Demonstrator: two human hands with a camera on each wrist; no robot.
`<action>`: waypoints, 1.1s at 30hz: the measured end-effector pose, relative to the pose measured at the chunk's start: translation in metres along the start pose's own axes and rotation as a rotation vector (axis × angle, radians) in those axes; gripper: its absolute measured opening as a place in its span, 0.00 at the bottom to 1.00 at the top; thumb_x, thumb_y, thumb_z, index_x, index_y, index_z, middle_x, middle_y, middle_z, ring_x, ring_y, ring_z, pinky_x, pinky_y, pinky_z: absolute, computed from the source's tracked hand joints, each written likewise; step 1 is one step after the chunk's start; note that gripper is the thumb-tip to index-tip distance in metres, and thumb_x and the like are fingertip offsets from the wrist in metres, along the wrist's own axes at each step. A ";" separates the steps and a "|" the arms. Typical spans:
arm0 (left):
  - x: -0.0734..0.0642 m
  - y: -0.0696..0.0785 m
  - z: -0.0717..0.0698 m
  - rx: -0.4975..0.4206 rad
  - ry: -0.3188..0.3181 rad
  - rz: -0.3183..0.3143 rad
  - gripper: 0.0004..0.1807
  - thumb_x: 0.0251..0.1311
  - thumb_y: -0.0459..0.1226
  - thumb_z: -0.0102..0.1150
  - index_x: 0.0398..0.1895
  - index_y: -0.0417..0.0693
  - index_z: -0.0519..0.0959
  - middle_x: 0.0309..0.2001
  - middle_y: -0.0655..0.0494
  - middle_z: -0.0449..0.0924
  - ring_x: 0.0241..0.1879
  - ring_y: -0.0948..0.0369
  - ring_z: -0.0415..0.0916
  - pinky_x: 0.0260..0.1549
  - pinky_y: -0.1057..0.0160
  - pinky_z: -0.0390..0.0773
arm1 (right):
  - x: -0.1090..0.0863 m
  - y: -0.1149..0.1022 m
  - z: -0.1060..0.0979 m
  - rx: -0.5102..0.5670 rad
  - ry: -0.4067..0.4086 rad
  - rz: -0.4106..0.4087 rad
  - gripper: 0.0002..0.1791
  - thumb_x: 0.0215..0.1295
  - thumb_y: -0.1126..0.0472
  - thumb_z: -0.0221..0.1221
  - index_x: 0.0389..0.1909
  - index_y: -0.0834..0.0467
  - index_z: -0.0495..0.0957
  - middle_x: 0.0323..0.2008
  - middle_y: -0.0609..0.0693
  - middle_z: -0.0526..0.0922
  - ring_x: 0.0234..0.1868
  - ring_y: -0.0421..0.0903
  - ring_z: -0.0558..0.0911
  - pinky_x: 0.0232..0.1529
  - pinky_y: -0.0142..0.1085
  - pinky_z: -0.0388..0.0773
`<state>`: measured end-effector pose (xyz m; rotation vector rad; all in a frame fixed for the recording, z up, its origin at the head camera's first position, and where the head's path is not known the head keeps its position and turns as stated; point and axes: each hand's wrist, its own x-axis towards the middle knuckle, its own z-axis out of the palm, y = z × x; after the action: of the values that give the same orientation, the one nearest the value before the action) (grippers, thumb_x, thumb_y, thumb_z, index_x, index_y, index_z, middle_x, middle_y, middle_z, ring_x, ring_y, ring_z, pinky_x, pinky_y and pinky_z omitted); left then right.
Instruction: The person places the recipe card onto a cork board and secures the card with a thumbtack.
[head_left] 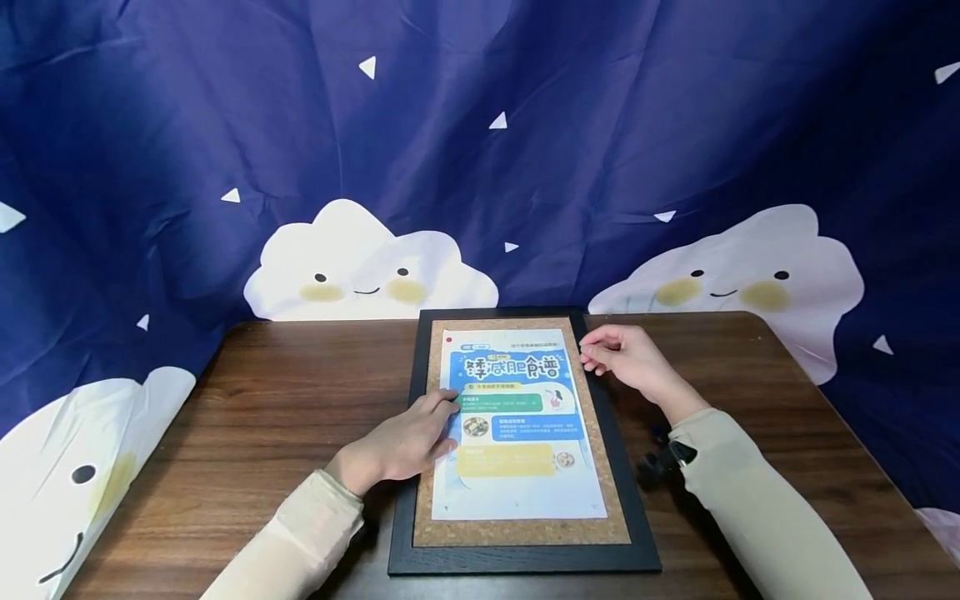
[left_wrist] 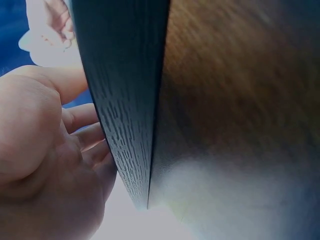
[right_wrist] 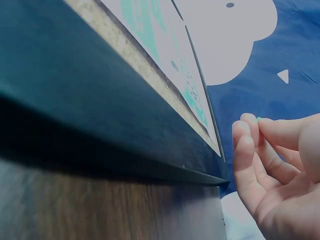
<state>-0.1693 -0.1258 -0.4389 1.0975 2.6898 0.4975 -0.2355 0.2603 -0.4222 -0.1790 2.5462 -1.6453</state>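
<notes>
The left hand (head_left: 408,442) lies flat with its fingers spread on the left side of a paper poster (head_left: 517,425), which sits on a cork board (head_left: 525,442) with a dark frame. The right hand (head_left: 626,358) is at the top right corner of the poster, its fingers curled together, and the wrist view shows something tiny and green pinched at the fingertips (right_wrist: 250,130); it looks like a pin (right_wrist: 258,119), but it is too small to be sure. If the left hand lets up, the poster could slide and end up crooked. The tiny thing could slip out of the fingers and roll away, or poke a finger if it is sharp. A red dot (head_left: 447,340) sits at the poster's top left corner, up past the left hand. The board lies on a brown wooden tabletop (head_left: 285,392). Behind both hands hangs a dark blue cloth (head_left: 480,142) with smiling white clouds and little white triangles.
</notes>
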 end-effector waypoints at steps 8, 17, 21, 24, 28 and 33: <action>0.001 -0.001 0.001 -0.001 0.004 0.008 0.31 0.84 0.42 0.53 0.78 0.30 0.64 0.82 0.37 0.56 0.83 0.44 0.57 0.74 0.47 0.72 | 0.019 -0.001 0.009 0.051 -0.012 0.056 0.15 0.80 0.71 0.59 0.58 0.78 0.78 0.43 0.66 0.90 0.36 0.42 0.88 0.39 0.32 0.88; 0.006 -0.017 0.016 0.000 0.025 0.034 0.32 0.84 0.45 0.52 0.78 0.31 0.65 0.81 0.38 0.57 0.81 0.42 0.58 0.72 0.45 0.72 | 0.036 0.003 0.017 0.098 -0.034 0.084 0.15 0.81 0.71 0.57 0.59 0.78 0.76 0.41 0.65 0.89 0.33 0.42 0.88 0.38 0.33 0.88; 0.008 -0.025 0.024 -0.005 0.035 0.044 0.32 0.85 0.47 0.51 0.79 0.33 0.64 0.82 0.40 0.56 0.82 0.43 0.57 0.73 0.45 0.72 | 0.043 0.005 0.019 0.106 -0.030 0.098 0.15 0.81 0.71 0.56 0.59 0.78 0.76 0.40 0.62 0.89 0.32 0.42 0.88 0.36 0.33 0.88; 0.008 -0.024 0.023 -0.010 0.032 0.047 0.33 0.85 0.47 0.51 0.79 0.32 0.64 0.82 0.39 0.56 0.83 0.43 0.56 0.74 0.45 0.71 | 0.048 0.007 0.020 0.123 -0.026 0.108 0.14 0.81 0.72 0.56 0.58 0.79 0.76 0.39 0.61 0.90 0.31 0.42 0.87 0.36 0.33 0.88; 0.004 -0.016 0.016 -0.018 0.025 0.044 0.32 0.85 0.46 0.50 0.79 0.31 0.64 0.82 0.38 0.55 0.82 0.43 0.56 0.74 0.47 0.71 | 0.052 0.009 0.023 0.128 -0.033 0.111 0.14 0.80 0.73 0.56 0.59 0.79 0.76 0.40 0.65 0.89 0.30 0.42 0.87 0.36 0.33 0.88; -0.001 0.003 -0.001 -0.016 -0.016 -0.016 0.31 0.83 0.40 0.55 0.79 0.30 0.64 0.82 0.36 0.56 0.82 0.42 0.56 0.75 0.44 0.70 | 0.058 0.007 0.024 0.073 -0.034 0.111 0.13 0.80 0.73 0.56 0.58 0.78 0.77 0.41 0.68 0.89 0.30 0.42 0.87 0.35 0.34 0.89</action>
<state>-0.1671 -0.1245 -0.4364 1.0706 2.6741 0.5048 -0.2890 0.2321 -0.4396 -0.0582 2.4197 -1.6759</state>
